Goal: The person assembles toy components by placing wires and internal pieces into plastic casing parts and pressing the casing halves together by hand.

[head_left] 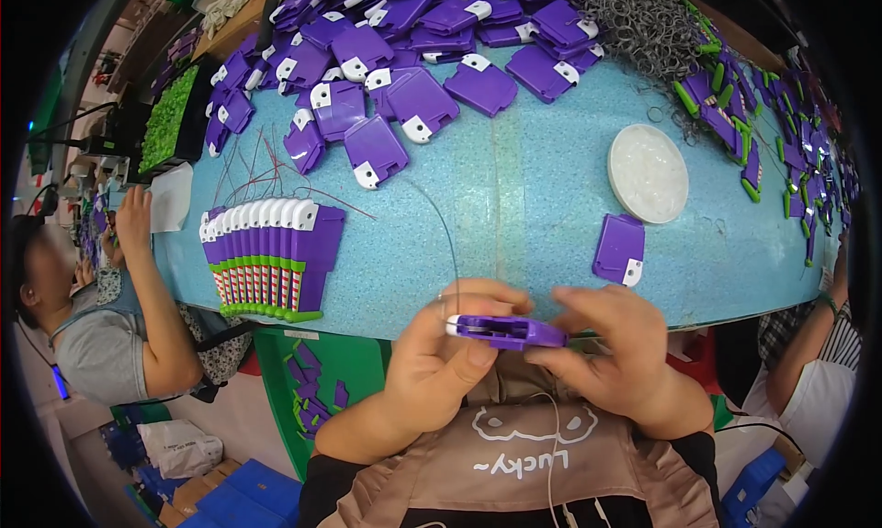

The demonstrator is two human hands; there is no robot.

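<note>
My left hand (436, 349) is closed around a purple plastic case (510, 332) with a white corner piece at its left end. The case is held edge-up, so its hollow inside shows. A thin wire (451, 230) arches from the tabletop down to this hand; its lower end is hidden. At the right end of the case is my right hand (616, 344), thumb and forefinger apart, the thumb close to the lower edge. The right fingertips are slightly blurred, and I cannot tell whether they touch the case.
Purple cases (395, 87) heap up at the back of the blue table (395, 252). Assembled pieces (266, 257) stand fanned at left. A white bowl (648, 174), another purple case (619, 250) and metal rings (643, 23) lie right. A green bin (358, 367) sits below; co-workers flank me.
</note>
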